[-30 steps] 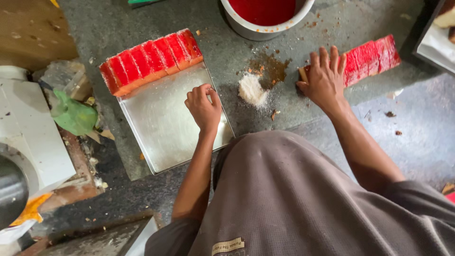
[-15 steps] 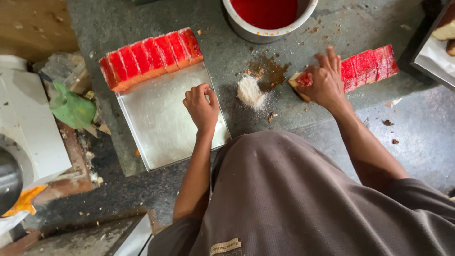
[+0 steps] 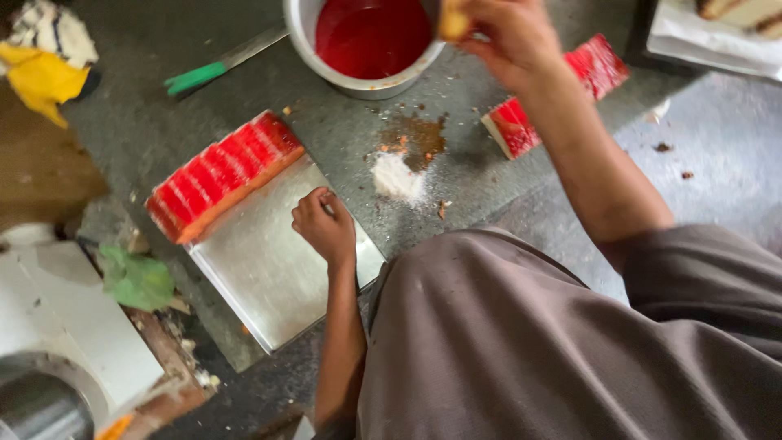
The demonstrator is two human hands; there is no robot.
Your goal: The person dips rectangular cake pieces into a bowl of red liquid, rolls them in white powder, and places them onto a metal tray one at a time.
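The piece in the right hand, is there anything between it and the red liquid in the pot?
Nothing visible. The right hand holds the pale piece at the pot's rim, just above the red liquid, which lies open with no lid or tool across it.

Dark grey stone slab (image 3: 521, 175), paler floor (image 3: 717, 138)

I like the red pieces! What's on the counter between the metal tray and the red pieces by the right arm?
In the head view, a white powder heap and brown crumbs lie between the metal tray and those red pieces.
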